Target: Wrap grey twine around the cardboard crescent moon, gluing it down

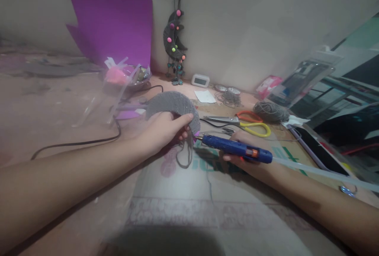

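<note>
Two bare hands work over the table (112, 224) from where I'm watching. The left hand (166, 129) pinches a gray yarn-wrapped crescent (174, 101) between thumb and fingers, and the crescent arches up just beyond that hand. A loop of gray yarn (185, 165) hangs below its fingertips. The right hand (241, 151) is curled around a blue glue gun (237, 147), with the nozzle right at the crescent's purple tip, beside the left fingers; whether it touches, I can't tell. A clear glue stick pokes out of the gun's back end, over the right forearm. Just beyond the right hand lie scissors with red and yellow handles (256, 129), and past them a ball of gray yarn (271, 112). Farther off, beyond the left hand, a crescent decoration with colorful pom-poms (174, 39) hangs against the wall.
</note>
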### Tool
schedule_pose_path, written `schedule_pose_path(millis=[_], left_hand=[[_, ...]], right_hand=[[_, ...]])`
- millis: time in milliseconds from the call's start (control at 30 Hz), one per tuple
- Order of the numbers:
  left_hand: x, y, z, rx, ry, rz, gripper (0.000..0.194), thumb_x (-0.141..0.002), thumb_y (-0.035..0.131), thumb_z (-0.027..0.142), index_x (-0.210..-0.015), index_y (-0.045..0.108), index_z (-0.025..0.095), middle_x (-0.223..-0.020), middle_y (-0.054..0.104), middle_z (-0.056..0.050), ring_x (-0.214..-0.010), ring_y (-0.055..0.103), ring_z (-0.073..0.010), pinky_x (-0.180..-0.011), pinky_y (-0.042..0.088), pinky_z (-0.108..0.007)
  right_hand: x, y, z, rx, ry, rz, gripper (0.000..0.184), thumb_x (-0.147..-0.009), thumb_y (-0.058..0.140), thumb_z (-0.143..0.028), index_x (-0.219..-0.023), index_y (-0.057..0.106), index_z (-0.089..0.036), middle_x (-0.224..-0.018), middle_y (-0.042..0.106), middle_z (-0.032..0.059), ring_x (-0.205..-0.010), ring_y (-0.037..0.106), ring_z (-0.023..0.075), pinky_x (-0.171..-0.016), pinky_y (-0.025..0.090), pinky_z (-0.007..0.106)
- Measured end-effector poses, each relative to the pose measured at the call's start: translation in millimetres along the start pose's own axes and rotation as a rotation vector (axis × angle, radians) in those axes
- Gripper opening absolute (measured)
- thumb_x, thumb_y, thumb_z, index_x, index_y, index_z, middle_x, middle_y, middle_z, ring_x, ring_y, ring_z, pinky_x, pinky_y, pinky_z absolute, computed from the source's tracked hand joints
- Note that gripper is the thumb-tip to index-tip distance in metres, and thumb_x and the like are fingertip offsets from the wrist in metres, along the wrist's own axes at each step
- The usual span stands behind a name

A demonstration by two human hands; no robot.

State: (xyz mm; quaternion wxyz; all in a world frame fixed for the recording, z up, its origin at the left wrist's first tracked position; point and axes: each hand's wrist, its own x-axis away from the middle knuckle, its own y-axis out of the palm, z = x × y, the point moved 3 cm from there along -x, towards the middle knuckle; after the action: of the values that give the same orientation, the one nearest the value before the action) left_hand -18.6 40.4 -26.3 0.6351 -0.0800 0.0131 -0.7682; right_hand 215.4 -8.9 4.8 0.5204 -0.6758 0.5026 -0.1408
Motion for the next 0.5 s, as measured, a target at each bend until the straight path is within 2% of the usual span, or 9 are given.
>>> schedule_pose_path(millis=[167, 500], left_hand=[[3, 0.4, 5, -0.047, -0.015, 0.009, 0.045, -0.081, 0.058, 0.056, -0.061, 0.061, 0.016, -0.056, 0.064, -0.006, -0.049, 0.059, -0.0134, -0.043, 0.042, -0.021], [8, 2.4, 12, -0.031, -0.04, 0.01, 0.043, -0.082, 0.059, 0.052, -0.059, 0.062, 0.016, -0.051, 0.06, -0.004, -0.044, 0.055, -0.0119, -0.042, 0.039, -0.022]], right_hand=[[0, -3, -4, 0.049, -0.091, 0.078, 0.026, -0.08, 0.069, -0.044, -0.069, 0.059, -0.022, -0.061, 0.06, 0.0005, -0.059, 0.056, 0.0163, -0.055, 0.041, 0.027], [1, 0, 0, 0.005, -0.049, 0.04, 0.025, -0.08, 0.069, -0.043, -0.069, 0.059, -0.022, -0.063, 0.061, 0.0022, -0.062, 0.057, 0.0178, -0.055, 0.041, 0.029]])
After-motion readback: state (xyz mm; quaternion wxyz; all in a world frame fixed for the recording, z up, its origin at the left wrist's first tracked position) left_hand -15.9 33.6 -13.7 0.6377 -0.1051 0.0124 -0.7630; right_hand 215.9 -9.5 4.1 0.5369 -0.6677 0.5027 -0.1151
